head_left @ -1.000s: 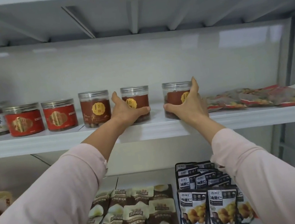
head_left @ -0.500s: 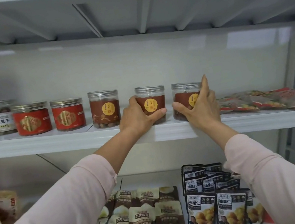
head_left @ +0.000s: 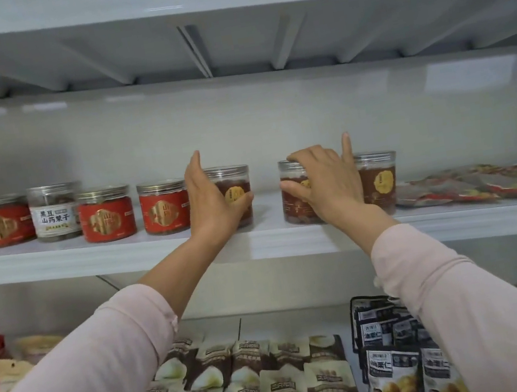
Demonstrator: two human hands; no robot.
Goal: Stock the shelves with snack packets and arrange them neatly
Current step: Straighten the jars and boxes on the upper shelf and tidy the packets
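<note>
L hand (head_left: 214, 205) slid to brown-label jar (head_left: 237, 183), R hand (head_left: 328, 180) to mid jar (head_left: 297, 210).

Both hands have shifted one jar to the left along the shelf. The left hand (head_left: 214, 203), a second ago on the middle jar (head_left: 292, 203), now grips the first brown jar (head_left: 237, 182), thumb across its label. The right hand (head_left: 327, 184) has let go of the third jar (head_left: 381, 178) and holds the middle jar, index finger raised. The view has lifted, taking in the top shelf (head_left: 217, 0).
</note>
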